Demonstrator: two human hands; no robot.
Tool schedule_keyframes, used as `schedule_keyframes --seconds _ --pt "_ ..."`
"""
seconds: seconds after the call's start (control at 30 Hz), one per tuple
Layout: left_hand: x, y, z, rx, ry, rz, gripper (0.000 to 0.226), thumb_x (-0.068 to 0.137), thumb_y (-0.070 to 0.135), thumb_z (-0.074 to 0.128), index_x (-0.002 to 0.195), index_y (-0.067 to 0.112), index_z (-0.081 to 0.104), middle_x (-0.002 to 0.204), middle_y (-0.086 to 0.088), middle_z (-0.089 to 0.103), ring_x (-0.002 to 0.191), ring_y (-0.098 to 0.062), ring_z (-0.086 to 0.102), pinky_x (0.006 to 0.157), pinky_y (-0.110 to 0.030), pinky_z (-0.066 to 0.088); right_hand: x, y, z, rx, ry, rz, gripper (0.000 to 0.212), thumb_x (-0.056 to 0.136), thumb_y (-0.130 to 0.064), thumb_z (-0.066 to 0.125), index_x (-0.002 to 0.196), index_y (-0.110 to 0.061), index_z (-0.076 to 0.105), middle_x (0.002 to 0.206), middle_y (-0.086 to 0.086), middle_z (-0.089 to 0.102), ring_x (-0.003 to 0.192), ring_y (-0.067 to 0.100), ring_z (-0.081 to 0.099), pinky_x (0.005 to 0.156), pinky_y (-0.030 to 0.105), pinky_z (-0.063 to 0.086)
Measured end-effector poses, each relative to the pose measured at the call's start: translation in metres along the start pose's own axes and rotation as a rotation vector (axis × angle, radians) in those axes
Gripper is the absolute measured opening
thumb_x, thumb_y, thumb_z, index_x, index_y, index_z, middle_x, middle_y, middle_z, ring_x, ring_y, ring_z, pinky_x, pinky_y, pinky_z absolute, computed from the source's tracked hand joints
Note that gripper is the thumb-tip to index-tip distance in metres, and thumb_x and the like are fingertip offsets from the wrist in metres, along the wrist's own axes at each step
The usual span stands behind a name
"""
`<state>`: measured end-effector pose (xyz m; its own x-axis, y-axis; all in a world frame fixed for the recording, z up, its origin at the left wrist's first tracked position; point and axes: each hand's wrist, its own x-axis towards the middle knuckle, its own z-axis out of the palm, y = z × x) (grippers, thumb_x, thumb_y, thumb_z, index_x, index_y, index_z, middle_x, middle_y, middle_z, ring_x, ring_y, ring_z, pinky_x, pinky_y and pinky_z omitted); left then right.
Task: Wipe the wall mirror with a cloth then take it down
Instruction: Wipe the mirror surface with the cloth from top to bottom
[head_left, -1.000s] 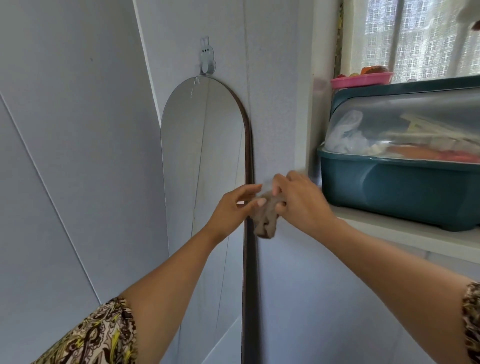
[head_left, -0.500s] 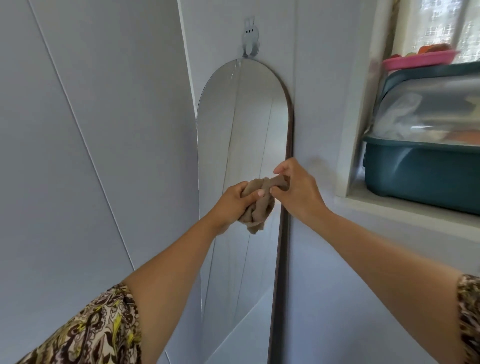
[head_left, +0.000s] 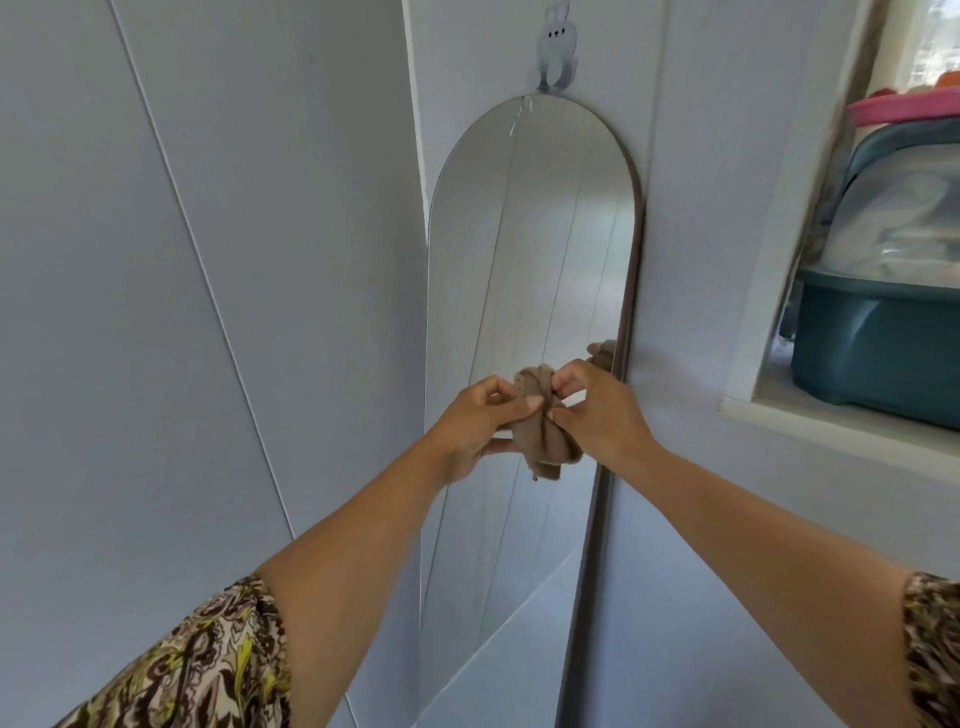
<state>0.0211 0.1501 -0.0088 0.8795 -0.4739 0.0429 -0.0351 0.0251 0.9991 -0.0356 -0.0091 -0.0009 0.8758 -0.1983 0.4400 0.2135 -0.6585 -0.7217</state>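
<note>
A tall arched wall mirror (head_left: 540, 228) with a thin dark frame hangs on the pale wall from a rabbit-shaped hook (head_left: 557, 49). In front of its middle, a bunched brown cloth (head_left: 543, 434) is held between both hands. My left hand (head_left: 480, 423) pinches the cloth's left side with thumb and fingers. My right hand (head_left: 600, 410) grips its right side, fingertips on the top fold. The cloth's lower end hangs loose below the hands. Whether it touches the glass cannot be told. A reflection of the cloth shows at the mirror's right edge.
To the right, a window ledge (head_left: 852, 431) holds a teal plastic bin (head_left: 878, 353) with a clear domed lid, and a pink tray (head_left: 904, 111) rests on top. Pale panelled wall (head_left: 208, 260) fills the left side.
The view has swung right to left, so the mirror now sits centred. Both hands with the cloth have moved from the mirror's right frame to in front of the glass, regripping the cloth.
</note>
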Motion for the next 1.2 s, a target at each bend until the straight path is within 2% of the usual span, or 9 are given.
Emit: schedule_keyframes --seconds 0.13,0.2,0.33,0.5,0.63,0.77,0.87,1.0,1.2 --pt "0.009 -0.007 0.003 0.046 0.201 0.047 0.026 0.083 0.016 0.078 0.078 0.016 0.053 0.082 -0.002 0.069 0.075 -0.015 0.068 0.068 -0.030 0.057 0.015 0.007 0.001 -0.068 -0.108 -0.061 0.025 0.082 -0.011 0.069 0.104 -0.021 0.063 0.102 -0.006 0.064 0.088 0.014 0.064 0.079 0.025 0.050" --pt "0.015 -0.011 0.004 0.057 0.310 0.050 0.024 0.082 0.014 0.078 0.080 0.015 0.054 0.079 -0.001 0.066 0.070 -0.014 0.065 0.063 -0.028 0.054 0.022 0.010 0.002 -0.081 -0.149 -0.076 0.028 0.082 -0.014 0.071 0.108 -0.022 0.064 0.106 -0.006 0.064 0.090 0.012 0.064 0.082 0.027 0.051" --pt "0.029 -0.018 0.000 0.084 0.549 0.055 0.029 0.081 0.015 0.080 0.098 0.010 0.057 0.097 -0.007 0.067 0.086 -0.021 0.067 0.071 -0.031 0.057 0.037 0.024 -0.002 -0.094 -0.083 -0.073 0.022 0.084 -0.021 0.070 0.105 -0.024 0.063 0.108 -0.006 0.063 0.089 0.009 0.063 0.085 0.032 0.053" --pt "0.048 -0.013 0.001 0.048 0.801 0.086 0.040 0.081 0.019 0.080 0.106 0.014 0.051 0.089 0.007 0.060 0.079 -0.008 0.061 0.071 -0.024 0.052 0.059 0.030 -0.018 -0.153 0.020 -0.205 0.017 0.086 -0.015 0.065 0.102 -0.021 0.063 0.106 -0.002 0.062 0.095 0.013 0.061 0.081 0.032 0.053" --pt "0.067 0.004 0.001 0.012 0.860 0.115 0.038 0.085 0.020 0.076 0.109 0.014 0.048 0.091 0.004 0.060 0.081 -0.010 0.061 0.069 -0.023 0.049 0.073 0.026 -0.027 -0.245 0.085 -0.322 0.016 0.087 -0.014 0.065 0.102 -0.018 0.065 0.103 0.001 0.061 0.099 0.018 0.056 0.081 0.033 0.052" --pt "0.095 0.031 -0.003 -0.007 0.985 0.191 0.042 0.091 0.012 0.067 0.125 0.010 0.042 0.102 0.001 0.057 0.084 -0.015 0.059 0.074 -0.027 0.046 0.085 0.023 -0.042 -0.324 0.223 -0.416 0.012 0.086 -0.012 0.063 0.098 -0.016 0.063 0.100 0.003 0.056 0.095 0.021 0.051 0.075 0.032 0.049" --pt "0.116 0.052 -0.008 0.034 1.046 0.276 0.038 0.091 0.009 0.066 0.124 0.010 0.049 0.104 0.003 0.056 0.093 -0.017 0.059 0.082 -0.027 0.048 0.095 0.019 -0.054 -0.348 0.338 -0.400 0.006 0.087 -0.009 0.059 0.090 -0.014 0.060 0.090 0.004 0.055 0.084 0.022 0.053 0.069 0.035 0.048" --pt "0.145 0.081 -0.015 0.032 1.033 0.361 0.034 0.092 0.008 0.065 0.123 0.011 0.052 0.107 0.002 0.057 0.102 -0.020 0.063 0.093 -0.033 0.054 0.107 0.014 -0.063 -0.442 0.367 -0.438 0.011 0.084 -0.008 0.061 0.091 -0.016 0.057 0.089 0.003 0.054 0.083 0.023 0.051 0.069 0.038 0.047" --pt "0.179 0.107 -0.009 0.109 0.969 0.418 0.032 0.095 0.012 0.058 0.127 0.012 0.058 0.122 -0.005 0.066 0.113 -0.023 0.063 0.102 -0.036 0.049 0.122 0.013 -0.071 -0.256 0.476 -0.290 0.020 0.080 -0.006 0.064 0.096 -0.014 0.054 0.100 0.004 0.047 0.075 0.019 0.052 0.067 0.041 0.051"
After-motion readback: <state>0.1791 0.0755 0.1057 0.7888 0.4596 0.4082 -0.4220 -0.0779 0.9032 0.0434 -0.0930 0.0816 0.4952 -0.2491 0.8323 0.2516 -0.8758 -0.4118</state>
